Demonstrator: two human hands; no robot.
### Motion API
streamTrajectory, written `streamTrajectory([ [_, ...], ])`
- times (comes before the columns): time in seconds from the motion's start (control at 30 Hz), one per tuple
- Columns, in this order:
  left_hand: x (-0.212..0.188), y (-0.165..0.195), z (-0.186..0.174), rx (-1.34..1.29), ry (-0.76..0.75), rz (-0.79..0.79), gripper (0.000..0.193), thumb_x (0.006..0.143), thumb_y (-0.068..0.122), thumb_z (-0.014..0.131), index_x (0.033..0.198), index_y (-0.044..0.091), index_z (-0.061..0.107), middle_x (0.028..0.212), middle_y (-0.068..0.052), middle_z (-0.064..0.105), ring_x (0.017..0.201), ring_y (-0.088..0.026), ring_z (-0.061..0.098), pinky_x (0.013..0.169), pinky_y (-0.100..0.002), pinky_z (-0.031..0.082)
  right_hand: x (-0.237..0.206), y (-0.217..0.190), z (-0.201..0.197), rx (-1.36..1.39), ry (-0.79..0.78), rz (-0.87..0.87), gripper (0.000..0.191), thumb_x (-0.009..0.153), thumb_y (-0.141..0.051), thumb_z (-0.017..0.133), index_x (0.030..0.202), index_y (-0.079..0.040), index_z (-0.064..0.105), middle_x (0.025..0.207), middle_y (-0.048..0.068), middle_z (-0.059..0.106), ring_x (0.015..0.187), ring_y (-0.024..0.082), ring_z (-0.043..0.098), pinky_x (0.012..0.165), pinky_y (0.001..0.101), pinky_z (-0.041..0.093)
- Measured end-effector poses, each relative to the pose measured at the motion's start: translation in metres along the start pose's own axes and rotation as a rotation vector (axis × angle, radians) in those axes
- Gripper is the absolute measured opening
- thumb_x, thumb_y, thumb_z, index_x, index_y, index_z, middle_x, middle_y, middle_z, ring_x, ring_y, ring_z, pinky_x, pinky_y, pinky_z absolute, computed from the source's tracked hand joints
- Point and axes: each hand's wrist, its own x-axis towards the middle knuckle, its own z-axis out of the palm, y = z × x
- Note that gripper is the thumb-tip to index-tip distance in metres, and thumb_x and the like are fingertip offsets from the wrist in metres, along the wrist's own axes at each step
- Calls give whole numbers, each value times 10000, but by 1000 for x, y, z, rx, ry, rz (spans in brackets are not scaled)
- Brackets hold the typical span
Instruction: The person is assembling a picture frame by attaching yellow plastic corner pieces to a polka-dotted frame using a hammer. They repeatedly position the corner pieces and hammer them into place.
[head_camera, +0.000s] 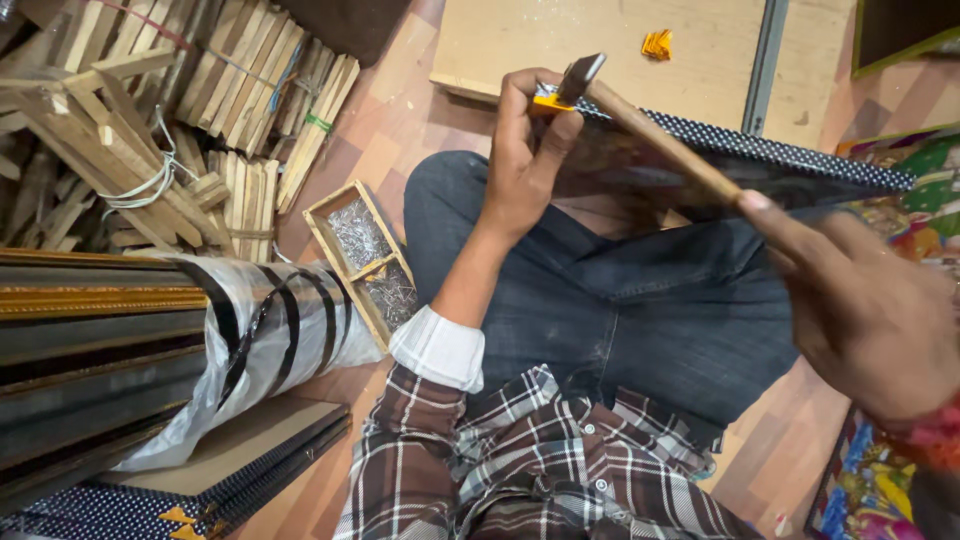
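My left hand (522, 160) pinches a small yellow piece (549, 103) against the top edge of a dark dotted picture frame (760, 160) that rests across my lap. My right hand (865, 310) grips the wooden handle of a hammer (660, 135). Its metal head (578, 75) is right above the yellow piece and my left fingertips. Dark jeans and a plaid shirt fill the lower middle of the view.
A wooden box of nails (365, 260) sits on the floor left of my knee. Bundles of wooden strips (200, 100) lie at the upper left. Wrapped frame mouldings (150, 340) lie at the left. A plywood board (600, 45) with yellow bits (656, 44) lies ahead.
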Motion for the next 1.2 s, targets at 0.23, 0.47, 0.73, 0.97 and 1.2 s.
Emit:
streamTrajectory([
  [0.23, -1, 3, -2, 29, -12, 22, 348, 1097, 278, 677, 1274, 54, 477, 1101, -9, 539, 1038, -92, 526, 987, -238, 452, 2, 5, 11, 127, 51, -31, 513, 980, 116, 529, 1475, -17, 537, 960, 136, 558, 729, 215, 523, 649, 309, 432],
  [0.47, 1, 2, -2, 30, -7, 48, 383, 1074, 277, 694, 1310, 65, 480, 1155, -20, 546, 1059, -97, 533, 1001, -238, 454, 2, 6, 11, 362, 143, -4, 512, 995, 193, 460, 1482, 35, 490, 982, 112, 537, 754, 158, 502, 665, 266, 433],
  [0.73, -1, -1, -3, 20, -12, 53, 372, 1081, 298, 700, 1256, 53, 481, 1144, -24, 553, 1042, -93, 537, 977, -241, 465, 15, -17, 3, 196, 122, -33, 530, 976, 86, 549, 1470, -106, 538, 869, 91, 538, 671, 241, 555, 608, 351, 450],
  [0.97, 1, -4, -1, -2, 0, 55, 424, 1070, 317, 702, 1312, 58, 469, 1144, -22, 536, 1055, -95, 530, 999, -252, 460, 17, -20, 6, -121, 39, -71, 560, 878, 66, 682, 1408, -98, 608, 761, 139, 510, 614, 326, 548, 556, 432, 428],
  [1.2, 21, 9, -26, 81, 65, 126, 370, 1055, 245, 671, 1315, 62, 481, 1216, -28, 557, 1129, -132, 550, 1041, -291, 469, -26, 9, 74, 263, 152, -35, 564, 916, 76, 571, 1447, -114, 557, 884, 82, 606, 690, 248, 617, 616, 369, 494],
])
